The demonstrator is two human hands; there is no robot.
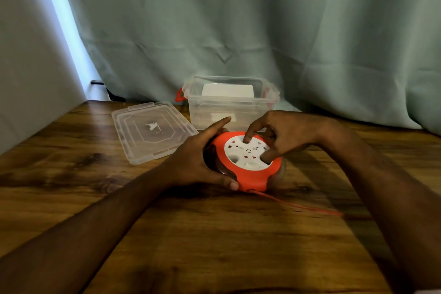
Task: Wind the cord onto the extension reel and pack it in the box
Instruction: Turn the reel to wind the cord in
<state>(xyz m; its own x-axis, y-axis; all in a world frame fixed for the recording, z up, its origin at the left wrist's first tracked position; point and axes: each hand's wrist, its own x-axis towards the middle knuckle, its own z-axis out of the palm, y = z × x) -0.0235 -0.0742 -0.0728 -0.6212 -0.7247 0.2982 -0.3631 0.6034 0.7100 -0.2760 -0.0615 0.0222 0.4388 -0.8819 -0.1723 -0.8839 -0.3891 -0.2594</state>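
Extension reel (248,162) on tabletop (95,174) before open box (231,102); left hand (198,162) grip clamped on rim, right hand (279,136) fingertips curled into face recesses; cord (298,205) trails right. Rigid, probably fairly heavy; hold by rim

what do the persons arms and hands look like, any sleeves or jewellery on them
Both forearms are bare up to the frame's edge, with no sleeves in view. The left hand and right hand wear no gloves, rings, watch or bracelets that show.

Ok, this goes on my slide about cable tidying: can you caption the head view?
Left hand steadies the orange reel while right hand turns its face, cord trailing, open box behind.
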